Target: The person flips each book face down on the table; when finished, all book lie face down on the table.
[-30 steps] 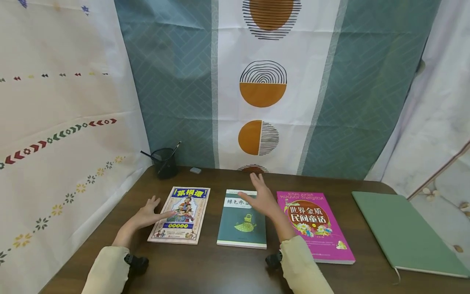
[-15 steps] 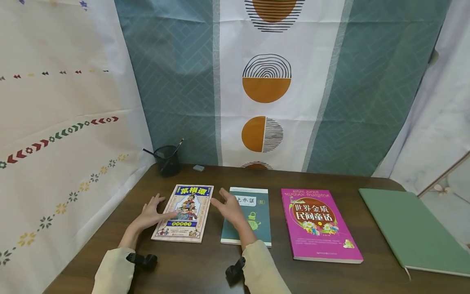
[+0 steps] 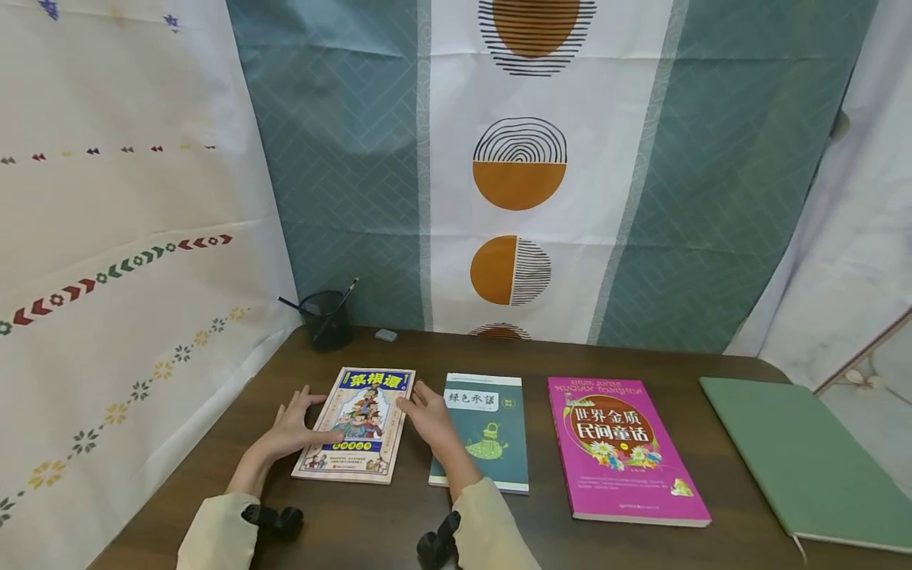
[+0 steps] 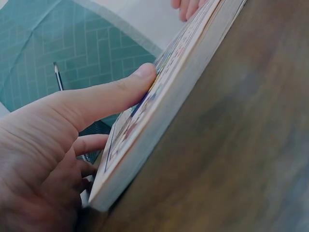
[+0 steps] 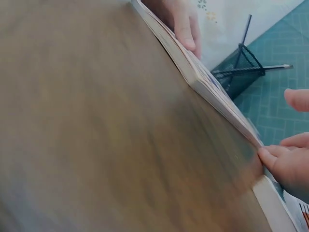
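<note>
The illustrated paperback book with a cream cover and blue-and-yellow title band (image 3: pixel 359 422) lies flat on the dark brown wooden table (image 3: pixel 399 522), at the left end of a row of books. The left hand (image 3: pixel 292 427) sits at the book's left edge: the thumb lies on top of the cover, and the other fingers are spread on the table beside the edge. In the left wrist view the thumb (image 4: pixel 120 89) rests flat on the cover of the book (image 4: pixel 159 111) while the remaining fingers curl loosely under the left edge. The hand is loosely open and does not clamp the book.

The right hand (image 3: pixel 430 416) lies at the book's right edge, in the gap between this book and the teal paperback book with a white title label (image 3: pixel 488 431). Its fingers are extended and relaxed. In the right wrist view the fingertips (image 5: pixel 275 162) touch the book's edge (image 5: pixel 217 96); whether they reach under it cannot be determined.

To the right of the teal book lies a magenta paperback book with a round title panel (image 3: pixel 620 447), and further right a plain green notebook (image 3: pixel 805 463). A black mesh pen holder (image 3: pixel 326 318) stands at the rear left corner, with a small grey eraser (image 3: pixel 385 335) near it.
</note>
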The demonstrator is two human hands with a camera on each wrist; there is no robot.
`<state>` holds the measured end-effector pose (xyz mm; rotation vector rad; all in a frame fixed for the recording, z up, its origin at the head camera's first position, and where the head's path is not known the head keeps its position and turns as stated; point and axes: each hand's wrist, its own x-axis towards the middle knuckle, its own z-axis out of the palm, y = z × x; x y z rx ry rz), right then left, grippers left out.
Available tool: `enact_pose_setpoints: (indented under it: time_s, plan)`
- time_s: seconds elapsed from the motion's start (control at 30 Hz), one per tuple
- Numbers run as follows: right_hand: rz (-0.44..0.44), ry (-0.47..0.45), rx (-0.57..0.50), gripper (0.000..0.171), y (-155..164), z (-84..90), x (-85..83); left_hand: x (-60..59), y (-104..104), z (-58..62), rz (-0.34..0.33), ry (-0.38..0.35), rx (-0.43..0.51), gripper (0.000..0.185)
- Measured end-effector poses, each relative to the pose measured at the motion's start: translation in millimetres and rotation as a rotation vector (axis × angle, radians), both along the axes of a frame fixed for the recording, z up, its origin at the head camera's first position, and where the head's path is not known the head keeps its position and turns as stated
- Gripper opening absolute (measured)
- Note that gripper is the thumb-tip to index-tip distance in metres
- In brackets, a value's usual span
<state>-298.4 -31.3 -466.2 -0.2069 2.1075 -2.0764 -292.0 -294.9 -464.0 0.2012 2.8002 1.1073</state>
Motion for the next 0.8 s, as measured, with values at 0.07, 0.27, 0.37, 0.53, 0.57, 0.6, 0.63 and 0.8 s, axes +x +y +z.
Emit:
enact_pose_setpoints:
  time_s: [0.07, 0.27, 0.37, 0.53, 0.57, 0.6, 0.63, 0.8]
  plan:
    - [-0.003, 0.002, 0.003, 0.067, -2.4, -0.4, 2.0, 1.2, -1.0, -1.2, -0.004, -0.016, 0.024, 0.100]
    - [-0.042, 0.001, 0.018, 0.065, -9.2, -2.2, 7.1, 4.2, -1.8, -1.6, -0.009, -0.050, 0.074, 0.098]
    - [-0.026, 0.013, 0.001, 0.066, -12.6, -2.9, 8.7, 4.6, -3.3, 0.0, -0.007, -0.042, 0.084, 0.095]
    - [-0.024, 0.014, -0.033, 0.068, -15.8, -3.7, 8.5, 2.7, -5.5, 1.9, -0.015, -0.054, 0.095, 0.088]
    - [-0.024, 0.014, -0.033, 0.068, -15.9, -4.2, 8.0, 1.9, -5.6, 2.4, -0.018, -0.057, 0.100, 0.087]
    - [-0.026, 0.011, -0.039, 0.068, -16.2, -4.9, 7.5, 1.1, -5.8, 2.8, -0.022, -0.062, 0.106, 0.086]
    - [-0.026, 0.013, -0.044, 0.068, -16.4, -5.7, 7.2, 1.0, -6.0, 3.0, -0.024, -0.066, 0.114, 0.085]
    - [-0.031, 0.019, -0.064, 0.068, -19.0, -9.2, 6.9, 2.4, -6.9, 4.5, -0.029, -0.093, 0.178, 0.083]
